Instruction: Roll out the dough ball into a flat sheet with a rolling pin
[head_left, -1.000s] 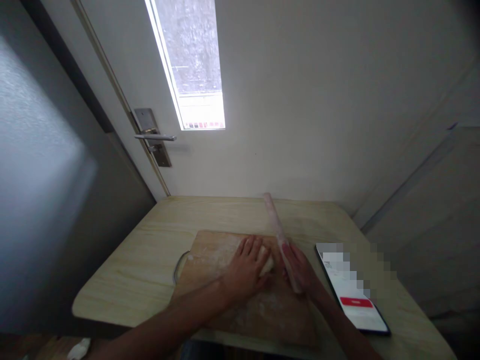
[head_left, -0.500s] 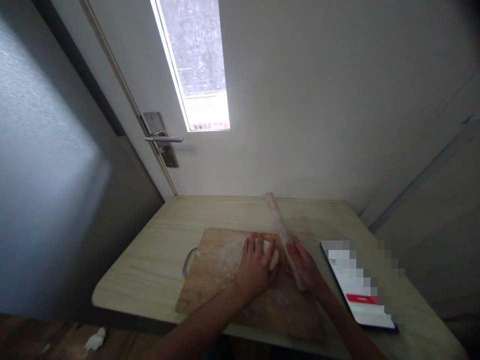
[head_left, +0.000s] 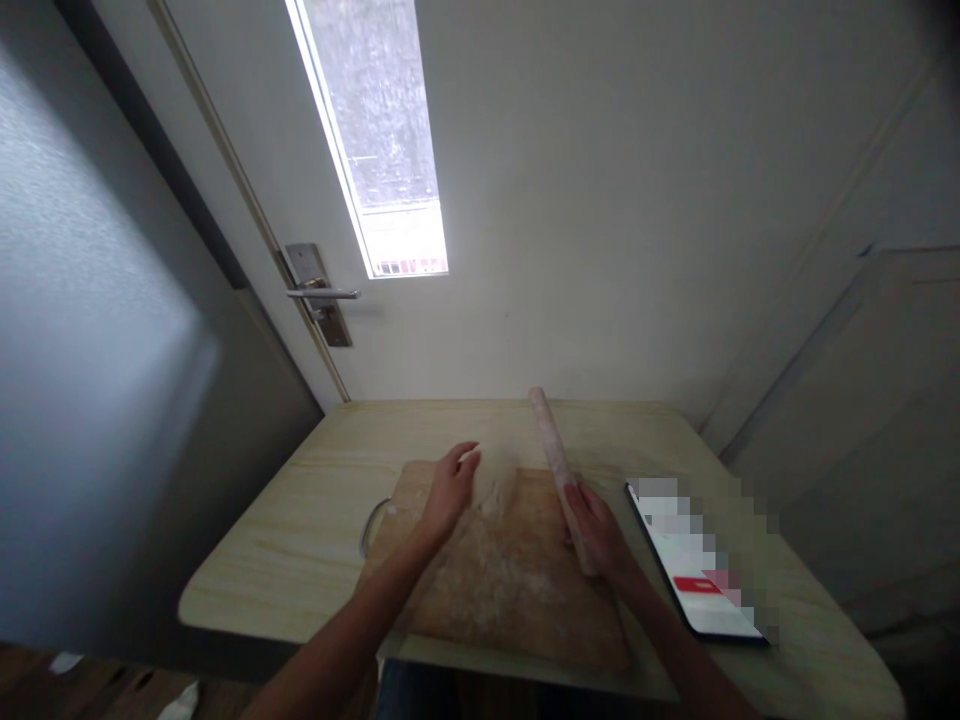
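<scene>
near the far left corner of the wooden board [head_left: 517,620], the left hand [head_left: 450,490] is half curled; cannot tell whether it grips the pale blurred piece [head_left: 496,472] just right of it. the right hand [head_left: 596,532] grasps the rolling pin [head_left: 551,442], slanted toward the tabletop [head_left: 262,560] far edge. risk: a wide pin swing rightward could knock the phone [head_left: 688,560]. piece's outline unreadable; phone screen partly masked.
</scene>
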